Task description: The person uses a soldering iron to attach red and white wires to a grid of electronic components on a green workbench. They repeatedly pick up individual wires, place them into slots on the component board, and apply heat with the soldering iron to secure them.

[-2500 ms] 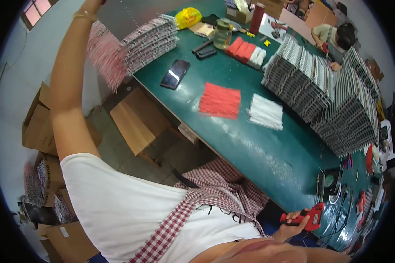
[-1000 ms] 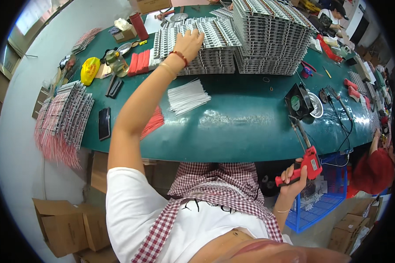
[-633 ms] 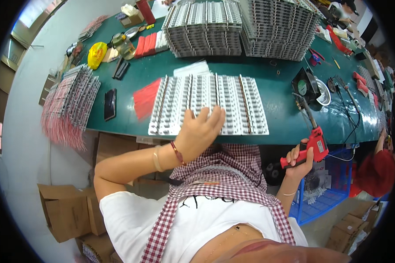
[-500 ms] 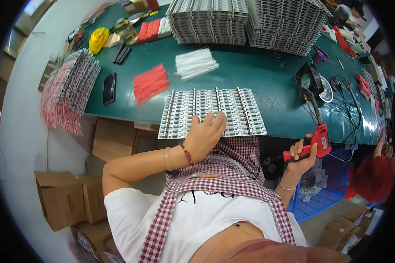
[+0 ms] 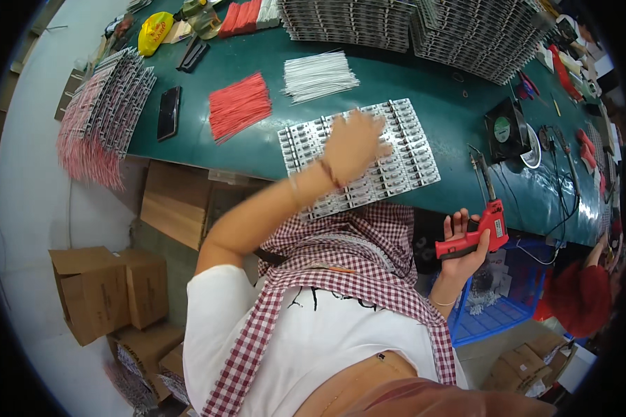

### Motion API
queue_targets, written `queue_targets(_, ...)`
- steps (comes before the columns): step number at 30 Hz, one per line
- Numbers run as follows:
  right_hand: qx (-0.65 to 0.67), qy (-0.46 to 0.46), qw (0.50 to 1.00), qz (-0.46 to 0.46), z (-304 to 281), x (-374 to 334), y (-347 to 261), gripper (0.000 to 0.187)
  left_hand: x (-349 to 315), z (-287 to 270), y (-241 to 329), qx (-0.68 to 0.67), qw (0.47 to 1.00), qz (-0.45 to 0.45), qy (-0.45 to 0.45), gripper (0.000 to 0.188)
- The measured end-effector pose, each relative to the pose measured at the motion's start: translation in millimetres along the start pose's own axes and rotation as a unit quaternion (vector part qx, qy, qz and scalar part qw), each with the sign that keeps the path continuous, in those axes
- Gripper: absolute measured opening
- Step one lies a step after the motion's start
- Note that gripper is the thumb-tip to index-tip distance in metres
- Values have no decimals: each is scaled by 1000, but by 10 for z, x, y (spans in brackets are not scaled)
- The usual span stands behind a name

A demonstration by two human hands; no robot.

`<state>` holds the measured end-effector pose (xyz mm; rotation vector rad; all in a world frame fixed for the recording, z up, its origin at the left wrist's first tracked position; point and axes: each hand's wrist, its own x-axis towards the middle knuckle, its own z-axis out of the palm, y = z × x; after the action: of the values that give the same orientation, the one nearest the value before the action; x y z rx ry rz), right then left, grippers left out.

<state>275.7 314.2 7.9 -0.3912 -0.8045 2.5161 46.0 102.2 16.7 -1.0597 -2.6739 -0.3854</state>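
Note:
A white panel of small circuit boards [image 5: 414,149], set with rows of dark parts, lies slanted at the table's front edge, its near left corner past the edge. My left hand [image 5: 355,147] is over its middle, somewhat blurred, fingers apart; it covers part of the panel, and I cannot tell how firmly it touches. In my right hand [image 5: 466,260] is a red soldering gun [image 5: 494,226], gripped by its handle, its metal tip pointing up and away, right of the panel. Beyond the panel lie a bundle of red wires [image 5: 241,104] and a bundle of white wires [image 5: 320,75].
Tall stacks of panels [image 5: 473,35] stand at the back of the green table [image 5: 209,153]. At left are a phone [image 5: 168,112] and panels with red wires [image 5: 104,118]. A black fan box [image 5: 506,131] and cables stand at right. A blue crate [image 5: 497,316] sits below.
The panel has turned anticlockwise and shifted right and away from me. My left hand has moved further over it. The soldering gun stays in my right hand; the whole view has shifted a little.

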Motion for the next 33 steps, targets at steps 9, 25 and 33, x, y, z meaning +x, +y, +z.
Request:
queue_targets(9, -26, -24, 999, -7, 222, 197, 71, 37, 1203, 704, -2116, -16, 990, -125, -61, 23)
queue_targets(25, -67, -8, 997, -20, 447, 293, 161, 38, 1051, 206, -1722, -190, 948, -68, 247, 17)
queue_targets(33, -64, 14, 998, 17, 529, 306, 265, 37, 204, 114, -1140, -614, 718, -190, 268, 25)
